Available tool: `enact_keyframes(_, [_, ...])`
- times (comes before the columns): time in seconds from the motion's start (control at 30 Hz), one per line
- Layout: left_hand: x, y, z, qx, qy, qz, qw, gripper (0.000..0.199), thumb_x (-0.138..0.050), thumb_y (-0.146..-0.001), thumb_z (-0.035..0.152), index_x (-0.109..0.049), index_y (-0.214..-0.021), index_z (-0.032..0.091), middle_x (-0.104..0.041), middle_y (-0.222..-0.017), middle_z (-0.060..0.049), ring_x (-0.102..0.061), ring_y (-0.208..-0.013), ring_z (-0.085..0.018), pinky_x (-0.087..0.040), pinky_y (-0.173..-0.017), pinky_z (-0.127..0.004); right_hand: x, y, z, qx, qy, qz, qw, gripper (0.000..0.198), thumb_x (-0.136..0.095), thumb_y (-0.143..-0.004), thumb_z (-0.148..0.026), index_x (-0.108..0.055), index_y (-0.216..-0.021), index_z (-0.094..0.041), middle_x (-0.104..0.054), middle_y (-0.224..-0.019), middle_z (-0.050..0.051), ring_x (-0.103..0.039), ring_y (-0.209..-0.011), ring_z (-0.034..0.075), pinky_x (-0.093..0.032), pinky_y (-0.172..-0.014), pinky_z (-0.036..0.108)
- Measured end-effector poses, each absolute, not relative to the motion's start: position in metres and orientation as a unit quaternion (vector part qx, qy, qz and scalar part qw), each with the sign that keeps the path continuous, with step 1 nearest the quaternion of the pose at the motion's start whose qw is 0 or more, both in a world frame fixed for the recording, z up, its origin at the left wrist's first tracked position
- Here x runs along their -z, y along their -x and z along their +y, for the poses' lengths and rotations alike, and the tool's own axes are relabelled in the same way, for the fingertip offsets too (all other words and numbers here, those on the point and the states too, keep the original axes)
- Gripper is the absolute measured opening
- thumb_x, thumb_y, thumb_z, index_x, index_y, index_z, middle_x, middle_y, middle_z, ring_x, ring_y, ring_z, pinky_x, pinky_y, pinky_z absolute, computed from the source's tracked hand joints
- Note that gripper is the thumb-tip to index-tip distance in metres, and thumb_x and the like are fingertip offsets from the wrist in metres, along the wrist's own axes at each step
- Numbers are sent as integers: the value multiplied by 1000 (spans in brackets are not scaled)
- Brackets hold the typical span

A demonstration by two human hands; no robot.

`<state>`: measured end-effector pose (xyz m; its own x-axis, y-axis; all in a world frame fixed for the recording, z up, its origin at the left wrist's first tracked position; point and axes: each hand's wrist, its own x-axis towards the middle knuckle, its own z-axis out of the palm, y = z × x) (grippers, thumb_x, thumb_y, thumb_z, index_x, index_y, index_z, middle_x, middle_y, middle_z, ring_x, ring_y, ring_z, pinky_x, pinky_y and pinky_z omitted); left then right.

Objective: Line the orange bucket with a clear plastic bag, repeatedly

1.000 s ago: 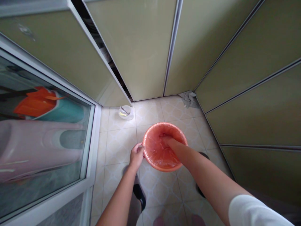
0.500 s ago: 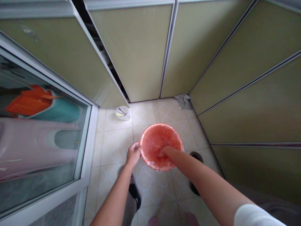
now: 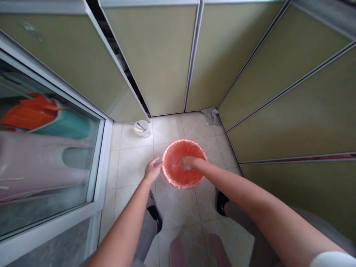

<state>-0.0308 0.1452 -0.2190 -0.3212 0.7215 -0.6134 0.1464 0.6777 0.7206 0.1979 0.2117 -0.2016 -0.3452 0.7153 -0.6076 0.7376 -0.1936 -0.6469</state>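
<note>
A round orange-red trash can (image 3: 178, 181) stands on the floor between the feet, lined with a thin clear plastic bag (image 3: 174, 152) folded over its rim. At the left side of that rim, my left hand (image 3: 152, 170) grips the edge between thumb and fingers. My right hand (image 3: 188, 163) reaches down inside, over the bag, fingers pointing left and apparently stretched out. Nothing shows in its grasp, though the fingertips are blurred against the liner.
A small clear bowl (image 3: 142, 128) with something thin in it sits on the tiles by the cabinet doors (image 3: 150, 55). A grey cloth (image 3: 211, 115) lies in the corner. Glass framed in white (image 3: 101, 163) borders the left side; two pink legs (image 3: 177, 252) stand below.
My right hand has risen and moved left inside the trash can, showing more of itself. The left hand stays at the rim. The whole view has shifted slightly.
</note>
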Motion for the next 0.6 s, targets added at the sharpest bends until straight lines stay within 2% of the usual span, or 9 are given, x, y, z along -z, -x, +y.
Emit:
enact_keyframes(0.07, [201,39,148,-282,-320,777,463,52,-79,-80,43,-71,-125,18,-77,-100,-10,-73,-82,-20,-55,-73,-27,172,-215,210,503,-540,675,16,30,-85,-75,-29,-78,-102,-17,-78,-106,11,-69,-110,29,-46,-101,30])
enact_keyframes(0.13, [179,47,146,-279,-372,780,419,43,-77,-81,41,-74,-118,19,-77,-102,-11,-73,-90,-22,-55,-78,-29,140,-243,194,470,-513,718,4,31,-79,-82,-30,-78,-112,-22,-77,-117,10,-69,-112,29,-46,-100,30])
enact_keyframes(0.23, [152,46,132,-262,-442,766,386,31,-78,-78,36,-77,-106,22,-78,-97,-9,-72,-88,-23,-54,-80,-31,101,-296,152,415,-537,734,-16,31,-68,-91,-32,-77,-120,-25,-78,-118,9,-71,-105,26,-46,-91,30])
enact_keyframes(0.3, [143,34,117,-257,-438,757,411,25,-80,-74,33,-76,-97,22,-78,-91,-8,-71,-81,-22,-54,-75,-30,90,-326,119,389,-580,716,-17,31,-60,-96,-32,-75,-122,-23,-78,-114,9,-71,-98,24,-46,-85,29])
enact_keyframes(0.47, [154,-16,69,-223,-233,776,541,18,-72,-77,35,-67,-89,22,-75,-81,-5,-70,-66,-20,-52,-63,-30,111,-355,54,384,-648,657,6,28,-54,-97,-23,-74,-116,-17,-79,-99,10,-71,-90,22,-43,-76,27])
enact_keyframes(0.6, [165,-44,25,-210,-183,787,551,10,-67,-79,30,-62,-81,21,-67,-68,-2,-67,-59,-19,-49,-59,-29,131,-346,32,386,-633,668,54,20,-57,-97,-23,-77,-98,-17,-79,-95,10,-70,-89,21,-40,-74,27])
